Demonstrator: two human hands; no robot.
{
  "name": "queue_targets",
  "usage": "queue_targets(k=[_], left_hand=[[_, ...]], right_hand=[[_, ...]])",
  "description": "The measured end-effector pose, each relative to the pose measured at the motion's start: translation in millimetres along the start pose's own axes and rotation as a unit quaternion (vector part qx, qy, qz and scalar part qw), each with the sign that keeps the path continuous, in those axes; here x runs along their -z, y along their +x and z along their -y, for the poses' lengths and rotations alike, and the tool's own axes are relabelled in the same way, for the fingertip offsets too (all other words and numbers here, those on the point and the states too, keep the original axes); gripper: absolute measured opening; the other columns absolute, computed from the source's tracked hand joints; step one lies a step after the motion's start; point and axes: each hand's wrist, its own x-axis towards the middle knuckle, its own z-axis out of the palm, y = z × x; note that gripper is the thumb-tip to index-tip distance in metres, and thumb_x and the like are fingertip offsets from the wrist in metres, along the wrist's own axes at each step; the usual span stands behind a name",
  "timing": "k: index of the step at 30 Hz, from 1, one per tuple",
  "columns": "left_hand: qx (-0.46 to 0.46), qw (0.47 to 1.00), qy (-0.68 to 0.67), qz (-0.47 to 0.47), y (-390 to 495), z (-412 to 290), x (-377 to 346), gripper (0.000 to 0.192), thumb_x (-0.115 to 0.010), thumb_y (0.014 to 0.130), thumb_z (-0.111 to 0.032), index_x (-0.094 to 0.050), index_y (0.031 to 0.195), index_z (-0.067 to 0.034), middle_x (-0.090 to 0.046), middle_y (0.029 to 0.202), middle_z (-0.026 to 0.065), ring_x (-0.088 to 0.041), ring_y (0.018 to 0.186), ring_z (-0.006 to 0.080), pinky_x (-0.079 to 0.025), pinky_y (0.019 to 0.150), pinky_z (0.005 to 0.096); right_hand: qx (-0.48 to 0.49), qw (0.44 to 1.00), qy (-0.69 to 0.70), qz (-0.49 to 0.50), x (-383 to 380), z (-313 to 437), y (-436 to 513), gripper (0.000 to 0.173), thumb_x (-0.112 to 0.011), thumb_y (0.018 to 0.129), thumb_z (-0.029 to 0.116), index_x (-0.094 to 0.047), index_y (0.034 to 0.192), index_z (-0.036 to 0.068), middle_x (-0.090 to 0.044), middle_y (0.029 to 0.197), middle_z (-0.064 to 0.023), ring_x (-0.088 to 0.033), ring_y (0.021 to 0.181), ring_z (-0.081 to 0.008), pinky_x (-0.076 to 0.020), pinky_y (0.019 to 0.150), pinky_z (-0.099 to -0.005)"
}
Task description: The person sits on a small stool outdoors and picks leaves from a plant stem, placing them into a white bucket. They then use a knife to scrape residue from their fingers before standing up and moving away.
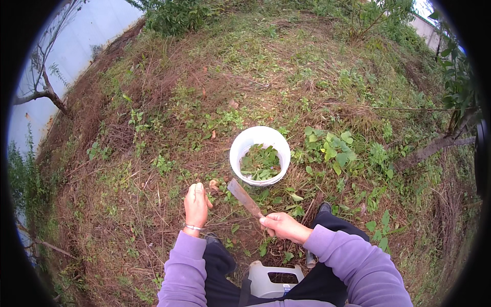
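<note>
My right hand (282, 226) grips a tool with a long, flat, rusty metal blade (245, 198), which points up and left toward the bucket. A tubular end (310, 260) shows below my right wrist, in line with the blade. My left hand (196, 205) is raised left of the blade, fingers together and bent; whether anything lies inside it is hidden. Ahead of both hands stands a white plastic bucket (238, 139), upright on the ground. Loose green leaves (261, 163) lie in its bottom. The blade tip comes close to the bucket's near rim.
Between my legs is a grey plastic object (264, 279) with a handle-like opening. Leafy weeds (335, 147) grow right of the bucket, and dry stems cover the ground. A tree trunk (425, 155) leans at right; a pale wall (103, 19) stands at left.
</note>
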Motion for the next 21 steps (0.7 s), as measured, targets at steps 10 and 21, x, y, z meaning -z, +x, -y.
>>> queue_targets(k=[10, 21], left_hand=[[-0.067, 0.991, 0.090, -0.068, 2, 3, -10, 0.016, -0.049, 0.099, -0.016, -0.055, 0.091, -0.003, -0.052, 0.064, -0.0003, -0.050, 0.053, 0.0065, -0.044, 0.050, 0.0236], [-0.038, 0.991, 0.124, 0.014, -4, -6, -7, 0.015, -0.044, 0.100, -0.017, -0.054, 0.099, -0.006, -0.050, 0.060, -0.0017, -0.049, 0.054, 0.0054, -0.042, 0.052, 0.0230]], right_hand=[[0.016, 1.000, -0.005, 0.004, 0, -2, 2, 0.035, -0.055, 0.095, 0.039, -0.065, 0.086, 0.007, -0.054, 0.061, 0.0026, -0.043, 0.053, -0.0061, -0.0333, 0.051, -0.0236], [0.015, 1.000, -0.012, 0.002, 0, -1, 1, 0.036, -0.055, 0.095, 0.039, -0.065, 0.085, 0.006, -0.055, 0.061, 0.0022, -0.046, 0.055, -0.0068, -0.0358, 0.055, -0.0239]])
